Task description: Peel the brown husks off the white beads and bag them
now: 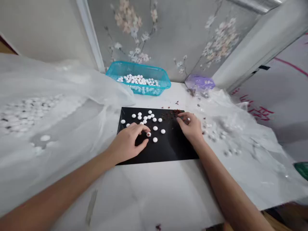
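Note:
My left hand (131, 141) is over the left part of a black mat (168, 147). Its thumb and forefinger are apart, on either side of a small white ball (148, 135) that bears a red star-shaped piece; whether they touch it I cannot tell. More white balls (155, 128) lie scattered across the mat, mostly beyond that hand. At the mat's far right corner, my right hand (192, 128) reaches into a heap of small dark-red pieces (174, 112). A narrow gap shows between its thumb and forefinger tips, and a tiny white thing (189, 119) sits by the other fingers.
Behind the mat stands a turquoise plastic basket (166, 81) holding many white balls. Clear plastic sheeting (96, 128) with white balls covers the left side. On the right lie more clear plastic bags (228, 128) and a purple packet (203, 82). A flowered wall closes the back.

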A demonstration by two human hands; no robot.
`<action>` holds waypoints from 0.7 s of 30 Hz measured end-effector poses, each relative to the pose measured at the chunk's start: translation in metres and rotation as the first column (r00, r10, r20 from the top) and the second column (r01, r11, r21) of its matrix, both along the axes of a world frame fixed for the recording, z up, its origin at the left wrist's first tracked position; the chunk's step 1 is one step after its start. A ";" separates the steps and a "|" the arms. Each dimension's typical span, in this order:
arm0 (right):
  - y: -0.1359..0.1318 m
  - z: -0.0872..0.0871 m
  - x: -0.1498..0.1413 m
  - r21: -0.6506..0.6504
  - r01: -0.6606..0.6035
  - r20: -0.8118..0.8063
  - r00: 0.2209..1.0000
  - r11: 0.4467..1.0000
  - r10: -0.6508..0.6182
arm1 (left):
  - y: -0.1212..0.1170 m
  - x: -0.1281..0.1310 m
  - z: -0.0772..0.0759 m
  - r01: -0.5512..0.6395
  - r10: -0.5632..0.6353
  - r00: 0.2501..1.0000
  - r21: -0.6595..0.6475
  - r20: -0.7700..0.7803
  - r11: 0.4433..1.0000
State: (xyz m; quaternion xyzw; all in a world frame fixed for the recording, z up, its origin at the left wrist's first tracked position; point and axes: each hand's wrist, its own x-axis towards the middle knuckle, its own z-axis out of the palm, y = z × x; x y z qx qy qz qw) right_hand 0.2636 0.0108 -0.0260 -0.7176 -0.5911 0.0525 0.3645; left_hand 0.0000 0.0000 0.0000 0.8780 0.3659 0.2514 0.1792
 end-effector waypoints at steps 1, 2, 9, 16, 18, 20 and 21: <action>0.000 0.002 -0.004 -0.022 -0.035 0.037 0.999 0.999 0.036 | 0.000 0.001 0.000 -0.012 0.012 1.000 0.000 0.015 1.000; -0.001 0.004 -0.009 -0.042 -0.063 0.069 0.995 0.997 0.065 | 0.000 0.002 0.000 -0.031 0.031 0.999 0.004 0.029 1.000; -0.001 0.007 -0.022 -0.083 -0.100 0.156 0.981 0.991 0.113 | 0.001 0.003 0.000 -0.347 0.337 0.937 0.121 0.095 0.930; -0.004 0.008 -0.025 0.008 -0.124 0.155 0.980 0.992 0.121 | 0.002 0.004 -0.001 -0.432 0.441 0.897 0.187 -0.009 0.882; -0.006 0.009 -0.028 0.065 -0.139 0.135 0.982 0.988 0.129 | 0.003 0.004 -0.003 -0.443 0.459 0.887 0.188 -0.053 0.877; -0.010 0.012 -0.032 0.126 -0.170 0.123 0.980 0.977 0.154 | 0.004 0.003 -0.005 -0.426 0.441 0.896 0.181 -0.050 0.887; -0.012 0.013 -0.035 0.159 -0.190 0.119 0.978 0.969 0.173 | 0.004 0.003 -0.005 -0.400 0.411 0.911 0.178 -0.027 0.899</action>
